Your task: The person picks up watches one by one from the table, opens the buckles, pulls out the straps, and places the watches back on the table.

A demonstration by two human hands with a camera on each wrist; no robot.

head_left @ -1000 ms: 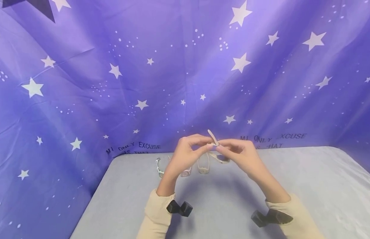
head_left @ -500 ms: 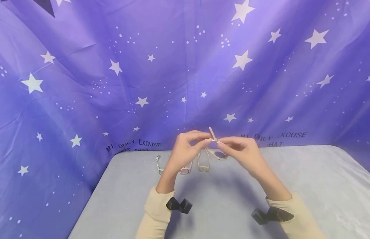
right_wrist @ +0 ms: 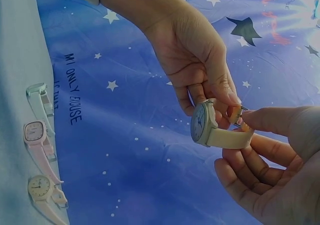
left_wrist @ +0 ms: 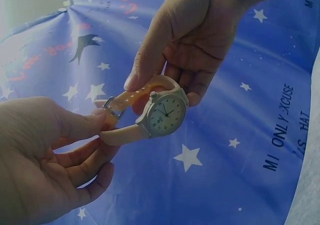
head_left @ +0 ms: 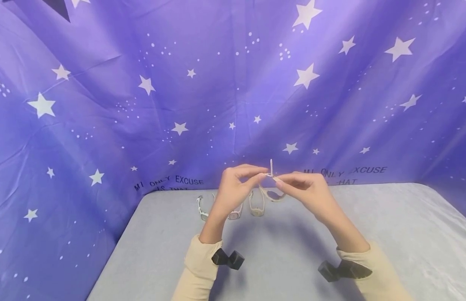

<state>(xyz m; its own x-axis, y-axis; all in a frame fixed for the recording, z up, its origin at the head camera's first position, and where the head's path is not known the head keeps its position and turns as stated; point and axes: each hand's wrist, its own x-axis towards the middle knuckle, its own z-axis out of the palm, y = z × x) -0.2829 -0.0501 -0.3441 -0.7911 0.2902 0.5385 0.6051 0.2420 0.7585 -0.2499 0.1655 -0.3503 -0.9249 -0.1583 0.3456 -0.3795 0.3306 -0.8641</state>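
A cream wristwatch (left_wrist: 166, 116) with a round white dial is held up between both hands, above the back of the table. The left hand (head_left: 236, 190) pinches the strap by its metal buckle (left_wrist: 111, 107). Opposite it, the right hand (head_left: 306, 190) pinches the perforated strap (left_wrist: 131, 99) between thumb and fingers. The strap makes a loop, and in the head view one strap end (head_left: 271, 166) sticks up between the hands. The watch case hangs below the fingertips. Fingers partly cover the buckle, so how far the strap is threaded cannot be told.
On the grey cloth-covered table (head_left: 270, 267) stand a pale green watch (right_wrist: 37, 97), a pink watch (right_wrist: 35, 132) and another cream watch (right_wrist: 40, 187) in a row. A purple star-printed curtain (head_left: 233, 83) hangs behind the table. Black cameras (head_left: 227, 259) sit on the wrists.
The strap end that leaned left now stands upright. The watch case below has turned, its dial less visible from the head. Both hands keep their hold and have barely moved.
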